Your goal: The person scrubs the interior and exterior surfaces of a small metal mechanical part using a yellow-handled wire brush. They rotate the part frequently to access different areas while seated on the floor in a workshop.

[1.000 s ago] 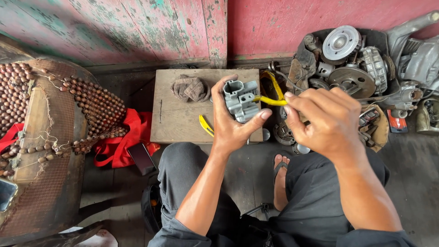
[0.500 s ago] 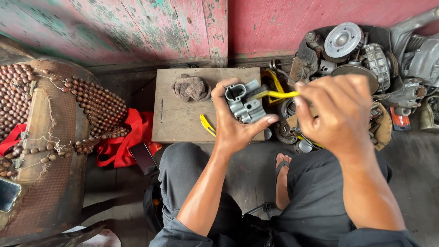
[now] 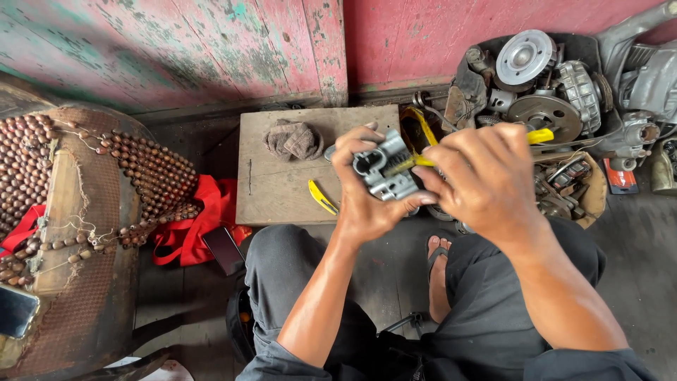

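Observation:
My left hand grips a small grey metal engine part and holds it up over the near edge of a wooden board. My right hand is closed around a yellow-handled tool. The tool's thin yellow shaft reaches into the part. Both hands touch at the part, above my lap. A yellow-handled tool lies on the board just left of my left wrist.
A crumpled grey rag lies on the board. A pile of engine parts fills the right. A seat with a bead cover and a red cloth are at left. A dark phone lies beside my knee.
My right hand has moved left and closer to the part, bringing the yellow tool's shaft into it. The left hand has turned the part slightly.

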